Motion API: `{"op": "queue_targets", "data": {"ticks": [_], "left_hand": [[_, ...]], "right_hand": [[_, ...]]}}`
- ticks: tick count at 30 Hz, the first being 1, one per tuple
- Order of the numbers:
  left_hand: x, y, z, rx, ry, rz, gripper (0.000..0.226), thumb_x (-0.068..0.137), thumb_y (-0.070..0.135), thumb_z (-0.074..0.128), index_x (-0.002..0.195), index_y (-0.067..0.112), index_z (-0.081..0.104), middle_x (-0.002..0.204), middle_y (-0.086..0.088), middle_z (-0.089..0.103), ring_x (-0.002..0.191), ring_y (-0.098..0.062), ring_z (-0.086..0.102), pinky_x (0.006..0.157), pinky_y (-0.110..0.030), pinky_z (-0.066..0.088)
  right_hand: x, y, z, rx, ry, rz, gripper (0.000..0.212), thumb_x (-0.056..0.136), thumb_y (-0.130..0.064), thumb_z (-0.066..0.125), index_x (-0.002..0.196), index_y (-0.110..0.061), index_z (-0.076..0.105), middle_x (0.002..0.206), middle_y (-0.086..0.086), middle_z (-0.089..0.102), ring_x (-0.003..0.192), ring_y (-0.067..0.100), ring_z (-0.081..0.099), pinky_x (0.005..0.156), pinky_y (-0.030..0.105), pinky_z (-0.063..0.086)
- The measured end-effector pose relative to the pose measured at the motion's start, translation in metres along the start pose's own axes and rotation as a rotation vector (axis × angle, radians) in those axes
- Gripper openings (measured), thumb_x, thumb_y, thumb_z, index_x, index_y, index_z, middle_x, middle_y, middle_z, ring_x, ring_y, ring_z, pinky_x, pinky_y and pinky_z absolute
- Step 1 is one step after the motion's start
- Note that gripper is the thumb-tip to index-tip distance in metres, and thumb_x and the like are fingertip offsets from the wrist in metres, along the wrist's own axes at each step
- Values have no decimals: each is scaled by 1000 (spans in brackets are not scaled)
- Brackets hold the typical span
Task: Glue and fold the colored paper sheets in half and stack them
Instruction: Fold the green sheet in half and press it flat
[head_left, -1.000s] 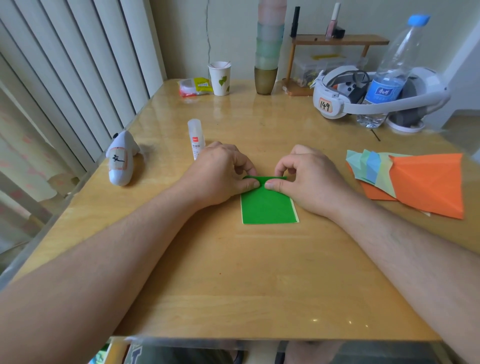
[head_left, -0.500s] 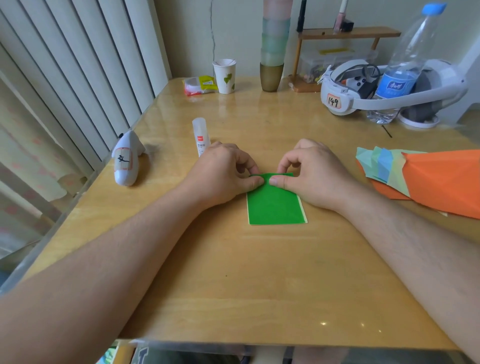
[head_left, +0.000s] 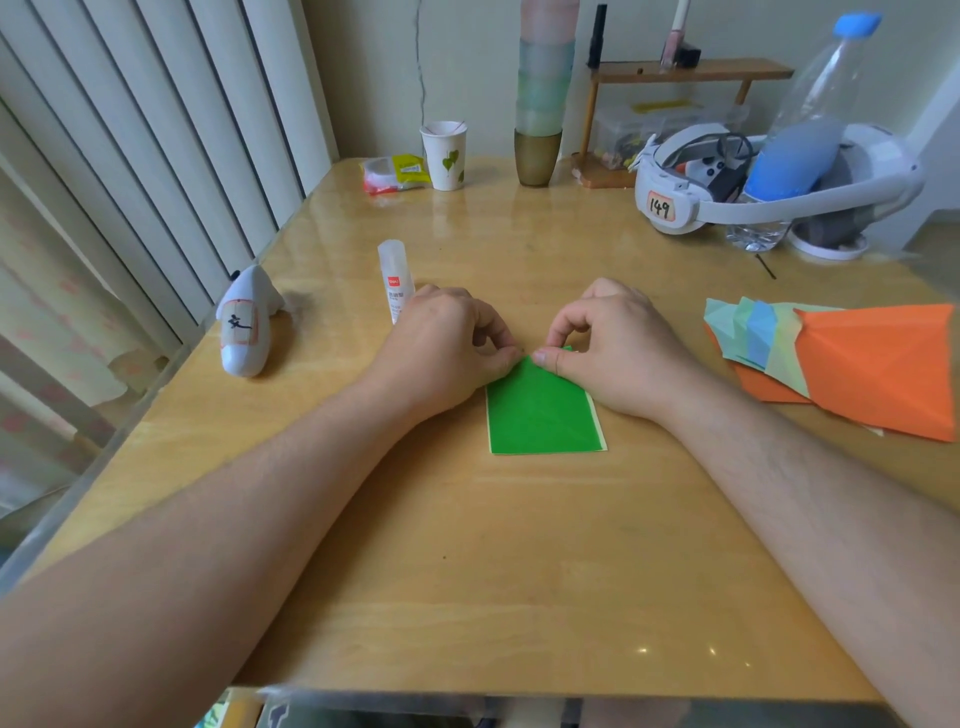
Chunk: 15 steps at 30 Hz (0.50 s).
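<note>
Green folded sheet (head_left: 543, 410) lies flat mid-table (head_left: 467, 571), pale edge showing along right and bottom. Left hand (head_left: 447, 348) and right hand (head_left: 613, 348) both pinch its far edge, fingers curled.

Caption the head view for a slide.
Both hands, left hand and right hand, press the folded green paper at its far edge.

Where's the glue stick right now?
In the head view the glue stick stands upright on the table, left of centre, just behind the left hand and right of the white shark-shaped object.
</note>
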<state>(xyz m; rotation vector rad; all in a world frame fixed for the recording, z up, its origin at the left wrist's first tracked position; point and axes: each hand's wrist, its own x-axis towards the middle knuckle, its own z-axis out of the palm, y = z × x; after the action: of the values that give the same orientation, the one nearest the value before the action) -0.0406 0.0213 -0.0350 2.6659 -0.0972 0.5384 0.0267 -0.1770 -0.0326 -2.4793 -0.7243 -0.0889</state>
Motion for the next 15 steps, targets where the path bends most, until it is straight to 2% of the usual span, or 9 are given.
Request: {"op": "queue_targets", "data": {"ticks": [4, 10, 13, 15], "left_hand": [[1, 1, 2, -3, 14, -4, 9, 82, 40, 80, 82, 32, 76, 80, 7, 62, 87, -20, 58, 75, -27, 38], [1, 3, 1, -6, 18, -3, 14, 82, 45, 81, 82, 33, 73, 79, 9, 60, 84, -16, 54, 73, -26, 37], [1, 0, -1, -29, 12, -28, 16, 82, 44, 84, 86, 31, 74, 80, 12, 59, 84, -14, 55, 68, -20, 34], [0, -2, -4, -54, 1, -67, 14, 82, 39, 84, 88, 31, 75, 81, 15, 59, 86, -13, 54, 70, -25, 38]], "right_hand": [[2, -2, 2, -11, 7, 15, 24, 84, -55, 80, 78, -35, 69, 101, -13, 47, 115, 16, 45, 103, 49, 45], [3, -1, 4, -1, 17, 32, 30, 81, -58, 81, 77, -32, 65, 100, -16, 48, 112, 17, 49, 98, 46, 46], [4, 1, 3, 59, 43, 47, 27, 80, -47, 86, 75, -31, 65, 95, -11, 53, 96, 14, 55, 80, 32, 45], [4, 3, 0, 92, 61, 48, 25, 80, -37, 88, 75, -29, 65, 91, -8, 55, 85, 10, 55, 67, 26, 39]]}}
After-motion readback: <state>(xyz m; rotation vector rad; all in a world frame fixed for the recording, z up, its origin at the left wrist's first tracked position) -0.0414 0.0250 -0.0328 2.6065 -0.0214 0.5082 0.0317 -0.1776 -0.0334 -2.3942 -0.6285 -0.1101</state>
